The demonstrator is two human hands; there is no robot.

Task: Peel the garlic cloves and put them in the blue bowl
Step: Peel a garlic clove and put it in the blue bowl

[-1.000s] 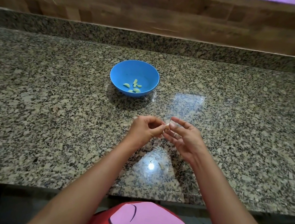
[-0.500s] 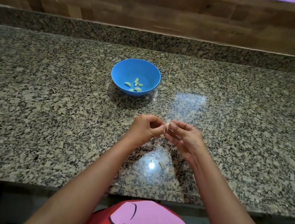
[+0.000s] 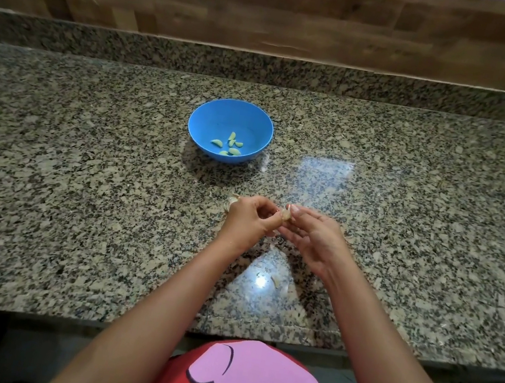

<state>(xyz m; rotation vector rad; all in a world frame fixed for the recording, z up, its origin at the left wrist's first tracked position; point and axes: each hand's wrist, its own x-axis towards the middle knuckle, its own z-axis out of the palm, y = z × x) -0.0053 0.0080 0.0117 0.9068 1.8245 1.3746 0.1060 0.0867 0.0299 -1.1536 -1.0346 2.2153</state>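
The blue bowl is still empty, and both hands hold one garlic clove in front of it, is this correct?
Not quite: the head view shows the blue bowl already holding several peeled cloves. The rest is right: left hand and right hand pinch one garlic clove in front of it.

Single head-worn wide-angle view, looking forward and steeply down from above the worktop (image 3: 76, 195). Near edge and wearer's forearms fill the lower frame; the wooden back wall (image 3: 275, 4) closes the top. Close range.

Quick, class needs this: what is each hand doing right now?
Left hand: fingers curled, pinching the garlic clove.
Right hand: fingertips pinching the same clove from the other side.
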